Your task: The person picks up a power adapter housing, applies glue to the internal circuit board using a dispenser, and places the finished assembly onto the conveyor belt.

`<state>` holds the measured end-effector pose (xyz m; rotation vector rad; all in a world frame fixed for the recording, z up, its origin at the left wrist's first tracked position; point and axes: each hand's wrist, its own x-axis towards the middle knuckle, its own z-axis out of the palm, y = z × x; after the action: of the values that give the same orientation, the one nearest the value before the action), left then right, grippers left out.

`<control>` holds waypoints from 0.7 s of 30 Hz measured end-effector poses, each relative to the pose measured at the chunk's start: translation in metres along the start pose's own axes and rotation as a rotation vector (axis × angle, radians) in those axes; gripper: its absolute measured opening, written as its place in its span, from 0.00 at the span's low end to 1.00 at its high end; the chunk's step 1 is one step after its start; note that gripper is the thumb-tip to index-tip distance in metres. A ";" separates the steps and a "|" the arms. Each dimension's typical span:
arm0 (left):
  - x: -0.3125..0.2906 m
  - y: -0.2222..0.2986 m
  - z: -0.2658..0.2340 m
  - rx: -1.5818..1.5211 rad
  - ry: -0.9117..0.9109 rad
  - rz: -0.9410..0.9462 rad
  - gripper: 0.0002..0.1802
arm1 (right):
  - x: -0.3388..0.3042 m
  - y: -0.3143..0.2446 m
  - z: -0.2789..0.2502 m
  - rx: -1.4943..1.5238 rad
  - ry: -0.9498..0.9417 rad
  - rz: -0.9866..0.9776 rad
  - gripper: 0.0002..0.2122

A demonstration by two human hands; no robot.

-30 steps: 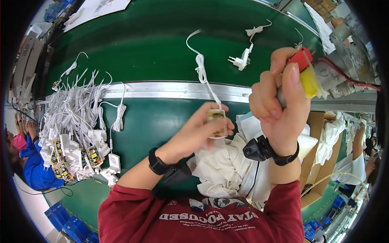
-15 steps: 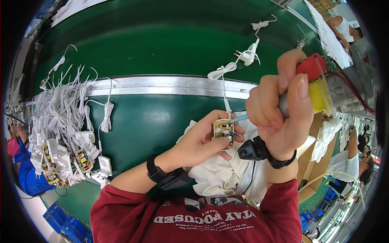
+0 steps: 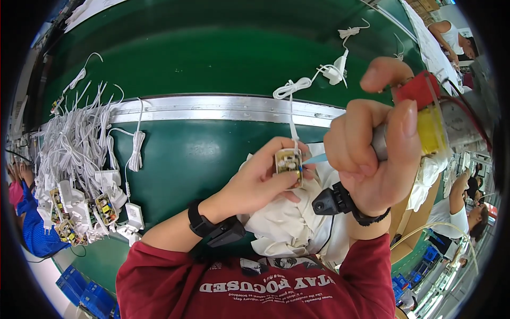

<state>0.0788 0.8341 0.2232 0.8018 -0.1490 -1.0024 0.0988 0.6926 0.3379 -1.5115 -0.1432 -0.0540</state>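
My left hand (image 3: 265, 173) is closed on a small circuit board (image 3: 287, 169), thumb across its lower part and fingers behind it. A white cable (image 3: 292, 125) leads up from the board's top edge to a tied bundle lying over the metal rail. My right hand (image 3: 372, 143) is wrapped round a grey cylindrical glue dispenser (image 3: 438, 130) with a yellow band and a red switch block. Its index finger is raised off the red block. The dispenser's tapered blue nozzle (image 3: 316, 159) points left, its tip at the board's right edge. Whether it touches cannot be told.
At the left lies a heap of white cables (image 3: 79, 138) with opened adapters and boards. A white plug adapter (image 3: 334, 72) rests beyond the metal rail (image 3: 212, 109) on the green surface. White cloth (image 3: 281, 228) lies beneath my hands. A cardboard box (image 3: 417, 223) and other people are at the right.
My right index finger has lifted off the red switch block. The nozzle tip has moved from the board's top corner down its right edge. The board has shifted slightly left and tilted.
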 end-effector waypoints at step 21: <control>-0.002 0.005 -0.009 -0.223 0.046 0.068 0.21 | -0.011 0.008 -0.006 -0.050 -0.125 -0.020 0.17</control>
<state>0.0854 0.8416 0.2201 0.6110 -0.0239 -0.9173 0.0887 0.6868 0.3281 -1.5638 -0.2588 0.0206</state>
